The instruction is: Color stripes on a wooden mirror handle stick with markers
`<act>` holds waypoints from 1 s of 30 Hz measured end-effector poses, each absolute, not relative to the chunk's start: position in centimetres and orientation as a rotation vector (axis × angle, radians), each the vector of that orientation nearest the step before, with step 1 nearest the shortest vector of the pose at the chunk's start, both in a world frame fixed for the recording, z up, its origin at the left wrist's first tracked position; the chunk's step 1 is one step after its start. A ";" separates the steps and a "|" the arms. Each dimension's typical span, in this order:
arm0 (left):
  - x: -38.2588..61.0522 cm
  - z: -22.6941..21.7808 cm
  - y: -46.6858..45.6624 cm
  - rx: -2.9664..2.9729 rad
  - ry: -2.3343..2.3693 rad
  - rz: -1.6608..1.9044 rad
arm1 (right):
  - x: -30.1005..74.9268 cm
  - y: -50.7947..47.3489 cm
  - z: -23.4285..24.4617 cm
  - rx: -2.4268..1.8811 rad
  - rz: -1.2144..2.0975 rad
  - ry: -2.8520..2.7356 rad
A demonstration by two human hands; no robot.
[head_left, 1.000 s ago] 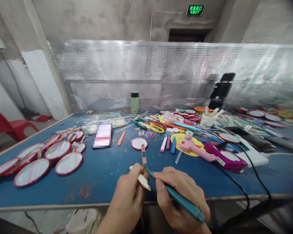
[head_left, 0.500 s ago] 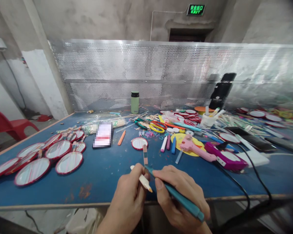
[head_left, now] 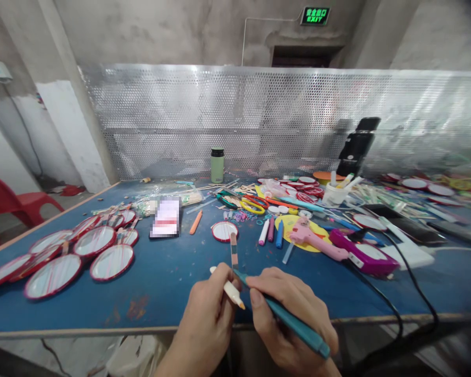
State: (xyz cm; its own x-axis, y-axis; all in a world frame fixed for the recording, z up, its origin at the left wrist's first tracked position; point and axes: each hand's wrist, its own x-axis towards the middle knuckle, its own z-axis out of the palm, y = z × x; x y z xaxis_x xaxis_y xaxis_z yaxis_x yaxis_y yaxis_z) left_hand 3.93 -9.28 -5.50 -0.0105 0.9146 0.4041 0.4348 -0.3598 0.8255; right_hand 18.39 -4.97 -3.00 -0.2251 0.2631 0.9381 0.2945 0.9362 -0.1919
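My left hand (head_left: 208, 309) is closed, with a white marker (head_left: 232, 294) with an orange tip tucked between its fingers. Its fingertips also pinch the near end of a wooden craft stick (head_left: 234, 251) painted in pinkish and dark bands. At the far end of that stick is a small round mirror (head_left: 224, 231) with a red rim, by the table surface. A teal marker (head_left: 296, 323) is gripped like a pen in my right hand (head_left: 294, 314). Its tip meets the stick beside my left fingertips; the exact contact is partly hidden.
Several red-rimmed mirrors (head_left: 112, 262) lie at left near a phone (head_left: 165, 218). An orange marker (head_left: 195, 222), capped markers (head_left: 279, 234), a pink glue gun (head_left: 317, 242) and a purple device (head_left: 363, 252) with cables sit ahead. A green bottle (head_left: 217, 165) stands at the back.
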 end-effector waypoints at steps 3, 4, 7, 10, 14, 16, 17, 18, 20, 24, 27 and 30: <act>4.0 -5.5 -9.3 1.805 1.388 1.362 | 18.3 -5.0 -3.1 -0.428 -0.032 -1.820; 4.0 -5.5 -9.3 1.808 1.385 1.368 | 18.3 -4.9 -3.1 -0.426 -0.029 -1.820; 4.0 -5.5 -9.3 1.813 1.381 1.376 | 18.3 -4.9 -3.0 -0.409 -0.023 -1.822; 4.0 -5.5 -9.3 1.806 1.383 1.366 | 18.3 -4.9 -3.0 -0.400 -0.026 -1.830; 4.0 -5.4 -9.2 1.790 1.369 1.346 | 18.4 -5.0 -3.0 -0.418 -0.055 -1.780; 4.0 -5.4 -9.2 1.778 1.370 1.338 | 18.4 -4.9 -3.1 -0.428 -0.060 -1.720; 4.0 -5.3 -9.2 1.772 1.376 1.334 | 18.5 -4.8 -3.2 -0.441 -0.046 -1.687; 4.0 -5.3 -9.2 1.769 1.380 1.332 | 18.5 -4.7 -3.4 -0.456 -0.019 -1.654; 4.0 -5.3 -9.1 1.773 1.388 1.335 | 18.6 -4.4 -3.8 -0.488 0.090 -1.605; 3.9 -5.3 -9.1 1.773 1.376 1.327 | 19.0 -4.0 -4.4 -0.513 0.309 -1.595; 3.8 -5.3 -9.1 1.754 1.373 1.331 | 19.1 -4.0 -4.6 -0.524 0.271 -1.629; 3.8 -5.3 -9.0 1.741 1.360 1.353 | 19.1 -4.2 -4.8 -0.573 0.259 -1.626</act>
State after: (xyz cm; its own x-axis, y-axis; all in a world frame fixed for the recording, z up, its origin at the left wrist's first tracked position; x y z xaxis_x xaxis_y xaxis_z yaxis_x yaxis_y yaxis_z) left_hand 3.76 -9.03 -5.26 -0.0154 0.9270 0.3748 0.3797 -0.3413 0.8598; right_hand 19.06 -4.21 -4.83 -0.0447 0.5054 0.8617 0.2127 0.8476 -0.4861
